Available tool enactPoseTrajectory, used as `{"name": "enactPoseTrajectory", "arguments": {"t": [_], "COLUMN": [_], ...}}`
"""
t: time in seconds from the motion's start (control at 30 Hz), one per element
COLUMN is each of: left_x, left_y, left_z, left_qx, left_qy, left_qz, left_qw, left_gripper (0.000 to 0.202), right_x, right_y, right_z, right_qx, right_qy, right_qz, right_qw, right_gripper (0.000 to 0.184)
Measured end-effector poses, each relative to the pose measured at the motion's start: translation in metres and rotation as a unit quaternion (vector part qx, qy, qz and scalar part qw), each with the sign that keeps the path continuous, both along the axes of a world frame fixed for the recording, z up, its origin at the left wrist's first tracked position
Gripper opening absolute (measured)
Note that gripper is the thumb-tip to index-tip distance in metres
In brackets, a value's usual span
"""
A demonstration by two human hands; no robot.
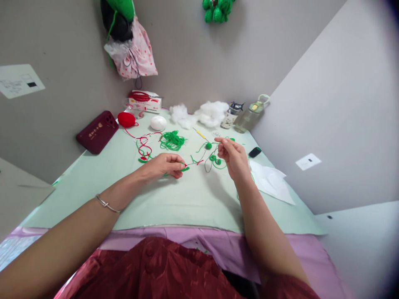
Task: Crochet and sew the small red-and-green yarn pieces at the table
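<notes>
My left hand is closed on a small red-and-green crochet piece just above the table. A thin dark thread runs from this piece toward the right. My right hand is raised, with thumb and index finger pinched together; what is between them is too small to make out. Below and behind it lie green yarn curls, a small green crochet ball and a crochet hook with a yellow handle. Another red-and-green crochet piece rests left of my left hand.
A green yarn tangle, red yarn ball, white yarn ball and stuffing lie farther back. At left stands a phone. A bottle, pen cup, black object and white paper are at right.
</notes>
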State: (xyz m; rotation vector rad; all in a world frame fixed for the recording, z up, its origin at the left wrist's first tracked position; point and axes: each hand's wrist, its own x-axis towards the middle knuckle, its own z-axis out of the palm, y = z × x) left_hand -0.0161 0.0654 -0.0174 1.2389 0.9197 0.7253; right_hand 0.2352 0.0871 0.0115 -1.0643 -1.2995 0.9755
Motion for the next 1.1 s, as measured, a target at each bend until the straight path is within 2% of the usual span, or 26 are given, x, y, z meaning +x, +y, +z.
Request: {"name": "enactPoseTrajectory", "arguments": {"t": [0.13,0.2,0.37,0.53,0.9,1.1], "left_x": [0.0,0.0,0.001,0.001,-0.001,0.002], "left_y": [0.001,0.001,0.001,0.0,0.001,-0.001], "left_z": [-0.003,-0.003,-0.002,0.0,-0.004,-0.003], "left_qx": [-0.005,-0.01,-0.007,-0.007,0.0,0.031], "left_qy": [-0.053,-0.063,-0.076,-0.066,-0.07,-0.041], "left_qz": [0.033,0.05,0.078,0.066,0.057,0.068], "left_qw": [0.998,0.997,0.994,0.996,0.996,0.996], "left_gripper": [0.032,0.035,0.037,0.036,0.037,0.031], "right_x": [-0.011,-0.02,-0.046,-0.058,-0.061,-0.063], "right_y": [-0.009,-0.018,-0.04,-0.048,-0.049,-0.048], "right_z": [-0.002,-0.002,-0.002,-0.005,-0.004,-0.004], "right_qx": [0.074,0.085,0.046,0.003,-0.019,-0.035], "right_qy": [-0.134,-0.169,-0.196,-0.218,-0.22,-0.23], "right_qz": [-0.024,0.009,0.14,0.195,0.192,0.177], "right_qw": [0.988,0.982,0.969,0.956,0.956,0.956], "right_gripper": [0.035,0.039,0.028,0.045,0.051,0.053]}}
